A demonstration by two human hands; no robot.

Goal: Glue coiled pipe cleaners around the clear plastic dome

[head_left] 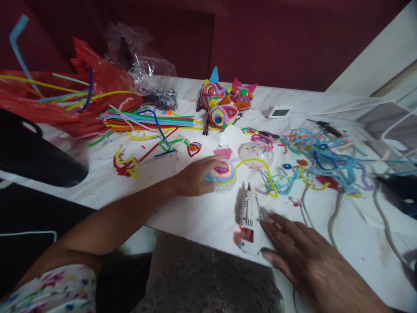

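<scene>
My left hand [196, 176] is closed around the left side of a round ball [224, 174] wound with pink, white, blue and yellow pipe cleaner. A loose yellow strand [260, 161] runs from the ball to the right and bends down. In front of it a white glue gun [250, 213] lies on the white table, nozzle pointing away, with a reddish glow near its handle. My right hand [296, 248] rests just right of the glue gun, fingers apart, with nothing visible in it; its palm is hidden.
Finished colourful ornaments [224, 102] stand at the back. Bundled pipe cleaners [150, 121] and a red bag [97, 78] lie left, near a black container [42, 150]. Tangled blue pipe cleaners [329, 152], cables [337, 213] and a small display [279, 112] are on the right.
</scene>
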